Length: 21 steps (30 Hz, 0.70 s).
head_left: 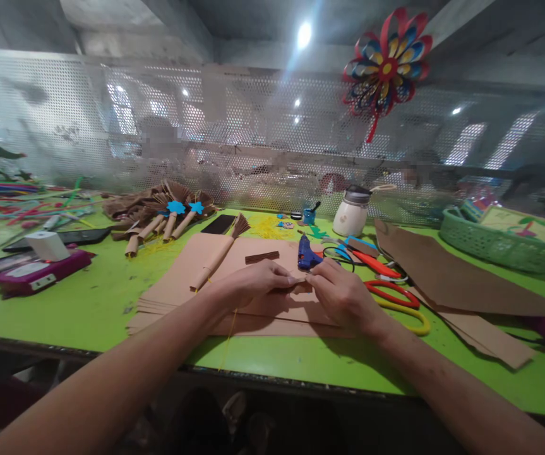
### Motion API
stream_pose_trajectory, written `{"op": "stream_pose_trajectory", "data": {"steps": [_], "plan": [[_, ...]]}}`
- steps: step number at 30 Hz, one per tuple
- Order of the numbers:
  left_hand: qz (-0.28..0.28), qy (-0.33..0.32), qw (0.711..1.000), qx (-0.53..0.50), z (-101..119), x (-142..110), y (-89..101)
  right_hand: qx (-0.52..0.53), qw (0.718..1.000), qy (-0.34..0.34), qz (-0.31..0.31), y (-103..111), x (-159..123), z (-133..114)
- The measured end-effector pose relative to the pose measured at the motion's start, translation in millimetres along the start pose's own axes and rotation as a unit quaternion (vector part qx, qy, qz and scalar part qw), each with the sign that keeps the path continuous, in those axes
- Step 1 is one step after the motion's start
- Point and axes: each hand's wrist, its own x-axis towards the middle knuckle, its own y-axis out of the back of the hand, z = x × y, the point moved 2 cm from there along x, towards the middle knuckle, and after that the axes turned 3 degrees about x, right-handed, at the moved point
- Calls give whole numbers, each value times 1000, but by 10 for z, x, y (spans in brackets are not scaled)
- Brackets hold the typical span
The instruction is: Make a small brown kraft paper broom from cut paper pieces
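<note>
Item, a small folded piece of light brown paper (303, 286), held between two bare hands just above a stack of flat, light brown paper sheets (172, 287); bearings below are taken from this piece, 12 o'clock pointing away from the person. Left hand (265, 278): at 9 o'clock, thumb and fingertips pinching the piece's near end. Right hand (341, 294): at 3 o'clock, fingers curled, fingertips pinching the other end. At 10 o'clock, a narrow dark brown pleated paper strip (261, 257), lying on the stack; between 9 and 10, a rolled brown paper tube with a fringed end (215, 262). At 12, a blue glue gun (307, 254), near the right hand. At 1, a white rounded jar with a dark lid (350, 218). At 3, scissors with red and yellow handles (415, 299); farther out, a broad dark brown paper sheet (456, 278). Well away at 10, a group of fringed brown tubes, two bearing bright blue paper shapes (175, 207). Supporting surface: a bright green tabletop (111, 309).
</note>
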Motion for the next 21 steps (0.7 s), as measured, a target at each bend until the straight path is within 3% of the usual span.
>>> {"op": "stream_pose_trajectory", "data": {"steps": [4, 7, 10, 14, 16, 21], "plan": [[-15, 7, 1000, -16, -32, 5, -9, 78, 996, -41, 21, -9, -3, 17], [-55, -26, 998, -16, 50, -29, -29, 191, 975, -103, 52, 54, 14, 54], [-74, -64, 995, 5, 148, -55, -49, 322, 921, -215, 43, 115, 31, 117], [-60, -98, 993, 28, 209, -57, -91, 449, 835, -315, -35, 118, 35, 165], [-44, -108, 992, 39, 215, -54, -113, 452, 828, -329, -45, 113, 31, 175], [-10, -136, 984, 117, 196, -45, -150, 429, 838, -337, -2, 112, 22, 191]]}}
